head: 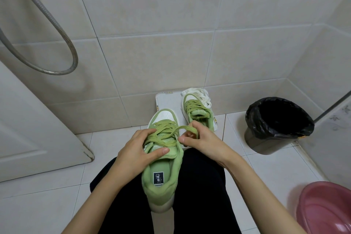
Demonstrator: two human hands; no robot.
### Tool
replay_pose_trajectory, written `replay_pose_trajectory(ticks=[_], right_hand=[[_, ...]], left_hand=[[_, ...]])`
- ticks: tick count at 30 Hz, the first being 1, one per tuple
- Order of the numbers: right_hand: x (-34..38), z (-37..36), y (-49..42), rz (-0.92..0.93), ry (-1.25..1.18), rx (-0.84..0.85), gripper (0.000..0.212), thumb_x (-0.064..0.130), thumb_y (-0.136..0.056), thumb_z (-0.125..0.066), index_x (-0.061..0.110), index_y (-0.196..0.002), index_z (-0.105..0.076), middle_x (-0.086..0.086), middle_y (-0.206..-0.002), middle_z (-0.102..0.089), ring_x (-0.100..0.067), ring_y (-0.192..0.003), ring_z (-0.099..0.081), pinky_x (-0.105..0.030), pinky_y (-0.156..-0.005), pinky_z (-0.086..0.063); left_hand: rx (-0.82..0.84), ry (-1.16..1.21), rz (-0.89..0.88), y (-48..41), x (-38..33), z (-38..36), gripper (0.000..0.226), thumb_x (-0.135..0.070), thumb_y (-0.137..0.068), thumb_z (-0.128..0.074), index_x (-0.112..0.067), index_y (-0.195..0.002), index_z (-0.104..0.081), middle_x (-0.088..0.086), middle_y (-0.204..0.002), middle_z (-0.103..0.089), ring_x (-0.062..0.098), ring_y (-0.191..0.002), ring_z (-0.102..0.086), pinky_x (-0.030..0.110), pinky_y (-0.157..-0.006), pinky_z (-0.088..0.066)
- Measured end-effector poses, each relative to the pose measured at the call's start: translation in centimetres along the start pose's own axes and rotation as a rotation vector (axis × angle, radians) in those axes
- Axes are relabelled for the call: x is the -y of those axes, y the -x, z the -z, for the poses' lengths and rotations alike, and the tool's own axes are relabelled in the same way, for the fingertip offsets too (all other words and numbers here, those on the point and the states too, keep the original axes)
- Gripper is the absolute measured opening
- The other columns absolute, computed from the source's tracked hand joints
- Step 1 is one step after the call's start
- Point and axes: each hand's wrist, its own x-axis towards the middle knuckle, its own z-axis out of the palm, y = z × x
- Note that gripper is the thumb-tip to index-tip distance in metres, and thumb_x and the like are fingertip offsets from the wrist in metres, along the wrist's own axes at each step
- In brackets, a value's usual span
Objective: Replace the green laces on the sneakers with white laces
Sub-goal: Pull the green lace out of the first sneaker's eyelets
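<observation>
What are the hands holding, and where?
The left hand holds the green sneaker at its laced middle, thumb on the tongue; the right hand pinches a pulled-out stretch of green lace.

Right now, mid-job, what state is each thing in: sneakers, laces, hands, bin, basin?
near sneaker: held, green-laced, top loosened.
green lace: loop pulled out.
far sneaker: upright on white board, green-laced.
white laces: bundled behind far sneaker, unused.
left hand: holds near sneaker.
right hand: pinches green lace.
bin: open, black-lined.
basin: upright, partly out of frame.

Two green sneakers (pixel 161 180) (pixel 198 115), two green laces (pixel 165 135) (pixel 193 106), two hands (pixel 136 152) (pixel 203 138), one white lace bundle (pixel 204 94) — one bin (pixel 266 143), one pink basin (pixel 326 209).
</observation>
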Motion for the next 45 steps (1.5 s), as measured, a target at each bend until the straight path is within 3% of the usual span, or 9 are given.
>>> replay_pose_trajectory(ticks=[3,6,14,19,22,25,32,38,45], right_hand=[[-0.5,-0.3,0.0,0.000,-0.082,0.070,0.019,0.011,-0.092,-0.062,0.019,-0.084,-0.046,0.009,-0.067,-0.060,-0.009,-0.065,-0.054,-0.023,-0.068,-0.044],[-1.0,1.2,0.3,-0.043,-0.052,0.029,0.027,0.010,-0.090,-0.061,0.029,-0.079,-0.048,0.000,-0.071,-0.050,-0.016,-0.071,-0.044,-0.031,-0.072,-0.036],[-0.6,5.6,1.8,-0.072,-0.287,0.011,0.026,0.010,-0.077,-0.071,0.007,-0.100,-0.060,0.004,-0.064,-0.056,-0.005,-0.055,-0.045,-0.016,-0.061,-0.038],[-0.1,3.1,0.9,-0.139,0.032,0.081,0.057,0.046,-0.071,-0.076,-0.004,-0.097,-0.067,-0.004,-0.079,-0.057,-0.014,-0.077,-0.048,-0.028,-0.078,-0.037],[0.4,1.4,0.3,-0.140,-0.054,0.067,0.035,0.030,-0.078,-0.078,0.002,-0.099,-0.072,-0.011,-0.098,-0.073,-0.017,-0.091,-0.066,-0.039,-0.096,-0.049],[0.6,0.3,-0.3,-0.127,-0.141,0.075,0.016,0.017,-0.084,-0.072,0.008,-0.096,-0.073,-0.006,-0.097,-0.074,-0.016,-0.094,-0.069,-0.034,-0.097,-0.049],[-0.1,-0.9,0.0,0.015,-0.144,0.067,0.022,0.011,-0.100,-0.046,-0.001,-0.110,-0.061,-0.005,-0.110,-0.068,-0.015,-0.107,-0.062,-0.026,-0.098,-0.044],[-0.3,1.1,0.0,-0.038,-0.411,-0.052,0.030,-0.007,-0.096,-0.036,0.009,-0.077,-0.052,-0.002,-0.064,-0.054,-0.016,-0.065,-0.047,-0.023,-0.064,-0.041],[2.5,6.6,-1.7,-0.201,-0.169,0.221,0.007,-0.003,-0.094,-0.049,0.003,-0.090,-0.051,0.008,-0.047,-0.028,-0.006,-0.040,-0.023,-0.016,-0.039,-0.022]], left_hand=[[0.007,0.003,0.001,0.0,0.0,0.0,0.084,-0.072,-0.058,-0.068,-0.033,-0.130,-0.050,-0.020,-0.125,-0.047,0.006,-0.116,-0.048,0.037,-0.104,-0.039],[0.005,-0.007,-0.002,0.1,0.0,0.0,0.081,-0.070,-0.055,-0.064,-0.037,-0.127,-0.050,-0.025,-0.121,-0.047,0.003,-0.114,-0.048,0.036,-0.104,-0.039],[0.010,0.009,-0.002,-0.1,0.1,-0.1,0.082,-0.073,-0.057,-0.069,-0.035,-0.128,-0.050,-0.024,-0.119,-0.047,0.006,-0.116,-0.049,0.036,-0.104,-0.039],[0.008,0.000,-0.008,-0.2,0.4,-0.3,0.083,-0.073,-0.056,-0.066,-0.035,-0.128,-0.049,-0.026,-0.118,-0.046,0.004,-0.116,-0.049,0.033,-0.103,-0.039],[0.003,0.001,-0.012,-0.2,0.4,-0.3,0.085,-0.073,-0.055,-0.066,-0.035,-0.129,-0.049,-0.023,-0.123,-0.047,0.003,-0.116,-0.048,0.032,-0.102,-0.039],[0.002,0.008,-0.018,-0.2,0.5,-0.2,0.085,-0.072,-0.057,-0.067,-0.033,-0.130,-0.049,-0.020,-0.126,-0.047,0.004,-0.117,-0.048,0.031,-0.102,-0.039],[0.003,0.013,-0.028,-0.1,0.4,-0.1,0.087,-0.075,-0.055,-0.065,-0.034,-0.130,-0.049,-0.021,-0.125,-0.046,0.005,-0.117,-0.048,0.033,-0.103,-0.038],[0.013,0.007,-0.030,-0.2,0.3,-0.2,0.084,-0.073,-0.055,-0.069,-0.038,-0.128,-0.049,-0.026,-0.122,-0.046,0.002,-0.117,-0.047,0.033,-0.105,-0.038],[0.015,0.016,-0.030,-0.2,0.3,-0.1,0.082,-0.075,-0.052,-0.065,-0.043,-0.125,-0.048,-0.037,-0.115,-0.042,-0.003,-0.114,-0.046,0.031,-0.103,-0.038]])
